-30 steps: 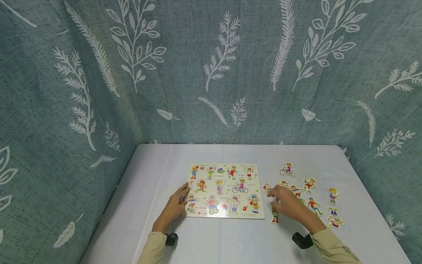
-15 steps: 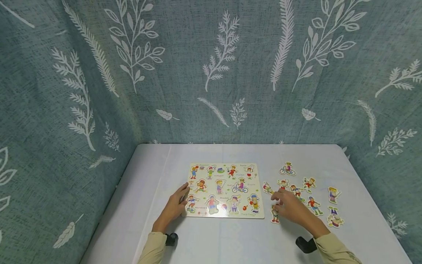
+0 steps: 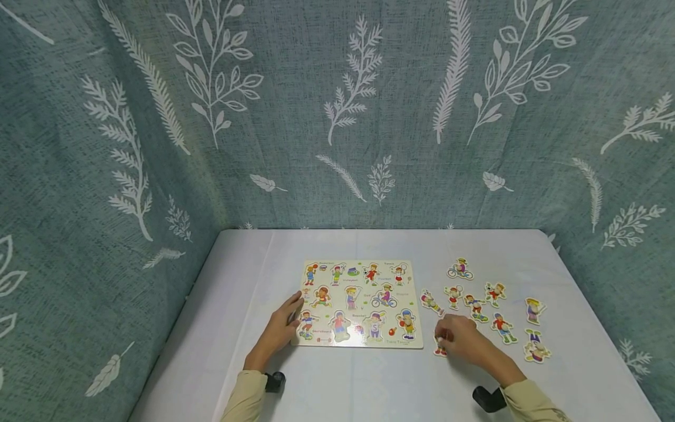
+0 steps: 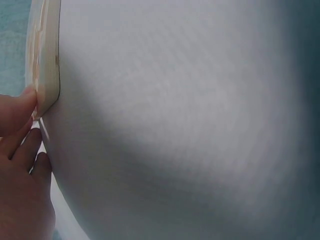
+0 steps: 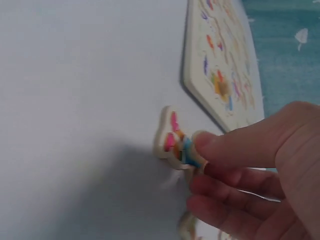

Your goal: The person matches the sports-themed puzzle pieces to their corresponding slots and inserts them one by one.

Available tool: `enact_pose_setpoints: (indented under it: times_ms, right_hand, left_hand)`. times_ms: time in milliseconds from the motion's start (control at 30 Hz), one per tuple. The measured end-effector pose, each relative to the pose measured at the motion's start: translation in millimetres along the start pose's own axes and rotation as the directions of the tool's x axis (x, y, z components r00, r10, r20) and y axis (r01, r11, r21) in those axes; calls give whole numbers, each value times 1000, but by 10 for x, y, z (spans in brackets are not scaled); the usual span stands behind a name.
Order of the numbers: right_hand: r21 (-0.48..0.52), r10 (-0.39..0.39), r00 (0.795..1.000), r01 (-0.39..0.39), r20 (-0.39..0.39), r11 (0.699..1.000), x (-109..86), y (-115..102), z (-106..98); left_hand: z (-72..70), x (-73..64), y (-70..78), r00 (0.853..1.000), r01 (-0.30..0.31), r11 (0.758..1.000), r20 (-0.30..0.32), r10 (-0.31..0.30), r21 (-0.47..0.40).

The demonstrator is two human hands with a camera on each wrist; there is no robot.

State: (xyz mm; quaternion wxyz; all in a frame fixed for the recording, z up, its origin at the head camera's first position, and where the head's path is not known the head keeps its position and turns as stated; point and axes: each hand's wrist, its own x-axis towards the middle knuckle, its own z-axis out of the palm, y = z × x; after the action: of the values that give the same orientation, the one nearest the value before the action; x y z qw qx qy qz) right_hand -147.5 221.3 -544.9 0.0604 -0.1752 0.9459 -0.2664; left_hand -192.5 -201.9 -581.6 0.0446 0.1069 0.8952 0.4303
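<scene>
In the head view, a wooden peg puzzle board (image 3: 364, 316) with printed sport figures lies flat on the table. My left hand (image 3: 280, 328) grips its left edge near the front corner. The left wrist view shows the thumb of my left hand (image 4: 20, 160) on the board's side (image 4: 49, 65). To the right of the board, my right hand (image 3: 464, 337) pinches a figure-shaped puzzle piece (image 3: 440, 351) with red shoes. From the right wrist, thumb and fingers of my right hand (image 5: 245, 165) cover the upper part of this puzzle piece (image 5: 172, 142); the shoe end shows.
Several loose figure pieces lie right of the board, among them a cyclist (image 3: 460, 269), a tilted piece (image 3: 432, 302), a racket player (image 3: 453, 296) and an upside-down figure (image 3: 536, 347). A leaf-patterned cloth (image 3: 337, 117) hangs behind the white table (image 3: 263, 252).
My right hand has left the tilted piece by the board and come nearer to me, onto the piece with red shoes. The tilted piece has turned slightly. My left hand stays put.
</scene>
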Motion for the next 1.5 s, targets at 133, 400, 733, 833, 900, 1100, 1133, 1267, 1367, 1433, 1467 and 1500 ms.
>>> enact_pose_setpoints:
  times_ms: [133,400,733,833,900,1100,1133,1267,1367,1433,1467,1500]
  right_hand:
    - [-5,-9,1000,9,1,1000,-9,26,36]
    - [50,9,1000,-9,-2,999,20,-30,1]
    - [53,-95,991,100,-93,994,217,-156,-94]
    - [33,-141,985,145,-104,989,317,-224,-118]
    - [28,-167,981,171,-99,985,389,-271,-134]
    - [11,-240,968,241,-76,970,614,-422,-168]
    - [5,-248,966,249,-76,968,651,-450,-167]
    - [-27,-296,952,295,-80,955,794,-552,-161]
    - [-39,-337,938,334,-83,942,908,-625,-152]
    - [-39,-357,931,355,-78,934,987,-672,-139]
    - [-28,-363,929,362,-73,932,1030,-695,-134]
    - [-17,-372,926,372,-70,928,1074,-720,-126]
  left_hand:
    - [0,3,4,1000,5,1000,-1,-5,-3]
    - [6,11,7,999,35,999,-1,-35,-2]
    - [7,13,-33,999,36,999,-2,-36,8]
    - [11,12,-41,999,41,999,-4,-41,9]
    - [12,13,-40,999,45,999,-3,-45,8]
    - [15,19,-37,1000,29,1000,-5,-29,1]
    - [14,20,-39,1000,30,1000,-5,-30,-3]
    - [11,16,-40,999,36,999,-7,-37,-12]
    - [10,9,-45,999,38,999,-5,-38,-8]
    - [10,7,-49,999,38,999,-3,-38,-7]
    - [9,6,-50,999,38,999,-3,-38,-5]
    - [8,5,-49,999,37,999,-5,-37,-5]
